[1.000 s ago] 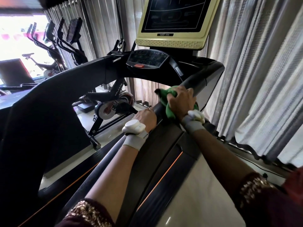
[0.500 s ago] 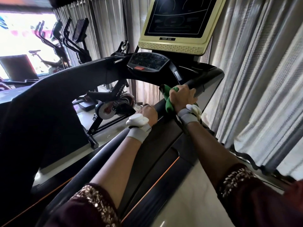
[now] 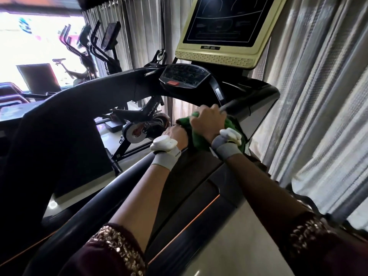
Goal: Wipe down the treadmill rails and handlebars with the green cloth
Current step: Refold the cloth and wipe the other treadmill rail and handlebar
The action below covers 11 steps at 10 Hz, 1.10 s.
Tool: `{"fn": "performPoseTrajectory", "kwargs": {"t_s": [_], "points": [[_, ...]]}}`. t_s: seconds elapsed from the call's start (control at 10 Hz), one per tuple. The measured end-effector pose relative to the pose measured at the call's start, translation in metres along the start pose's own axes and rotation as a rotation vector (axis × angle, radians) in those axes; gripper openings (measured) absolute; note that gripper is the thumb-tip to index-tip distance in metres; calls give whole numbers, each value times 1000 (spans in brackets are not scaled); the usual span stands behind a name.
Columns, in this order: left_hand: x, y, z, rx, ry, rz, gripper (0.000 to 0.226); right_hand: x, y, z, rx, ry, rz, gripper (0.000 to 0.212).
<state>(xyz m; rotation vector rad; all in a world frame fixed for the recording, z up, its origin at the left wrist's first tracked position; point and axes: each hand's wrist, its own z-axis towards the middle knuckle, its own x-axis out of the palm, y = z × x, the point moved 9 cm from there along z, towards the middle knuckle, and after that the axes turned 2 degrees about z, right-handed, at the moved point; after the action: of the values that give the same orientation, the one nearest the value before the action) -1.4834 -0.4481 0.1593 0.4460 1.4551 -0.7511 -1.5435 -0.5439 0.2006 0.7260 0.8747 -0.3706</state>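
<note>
The left hand (image 3: 176, 135) closes its grip around the black treadmill rail (image 3: 111, 188), just below the cloth. Touching it on the right, the green cloth (image 3: 197, 139) wraps the handlebar (image 3: 232, 105), where the right hand (image 3: 208, 121) clamps it down. A tan-framed screen (image 3: 225, 26) stands above, grey curtains (image 3: 318, 96) beside.

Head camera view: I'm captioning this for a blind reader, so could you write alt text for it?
A person's right hand presses a green cloth around a black treadmill handlebar, while the left hand grips the same bar just below. A console and screen sit above, curtains to the right.
</note>
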Motion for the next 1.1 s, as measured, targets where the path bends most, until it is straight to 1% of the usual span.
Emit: {"fn": "performPoseTrajectory", "kwargs": {"t_s": [0.1, 0.2, 0.3, 0.4, 0.5, 0.6, 0.7, 0.8, 0.9, 1.0, 1.1], "points": [[3, 5, 2, -71, -4, 12, 33, -3, -6, 11, -45, 21, -16, 33], [-1, 2, 2, -61, -38, -1, 32, -16, -42, 36, 117, -25, -46, 35], [-2, -2, 10, -19, -47, -19, 31, -9, -35, 46, 115, 52, -133, 37], [2, -14, 22, 12, -5, -72, 31, 8, -13, 41, -35, 198, -115, 36], [2, -26, 35, 27, -4, -100, 34, 7, -25, 55, -2, 193, -115, 35], [7, -32, 40, 63, 43, -163, 30, 4, -42, 74, 183, 200, -224, 39], [9, -34, 43, 70, 67, -176, 32, 17, -23, 76, 123, 315, -276, 40], [11, -35, 47, 62, 72, -164, 33, 29, -5, 70, 11, 403, -244, 27], [14, -29, 50, 45, 69, -113, 35, 20, -18, 84, 82, 332, -334, 34], [10, -27, 46, 69, 89, -78, 34, 9, -40, 105, 207, 239, -422, 53], [13, -26, 48, 90, 89, -78, 35, 30, -18, 99, 109, 398, -360, 30]]}}
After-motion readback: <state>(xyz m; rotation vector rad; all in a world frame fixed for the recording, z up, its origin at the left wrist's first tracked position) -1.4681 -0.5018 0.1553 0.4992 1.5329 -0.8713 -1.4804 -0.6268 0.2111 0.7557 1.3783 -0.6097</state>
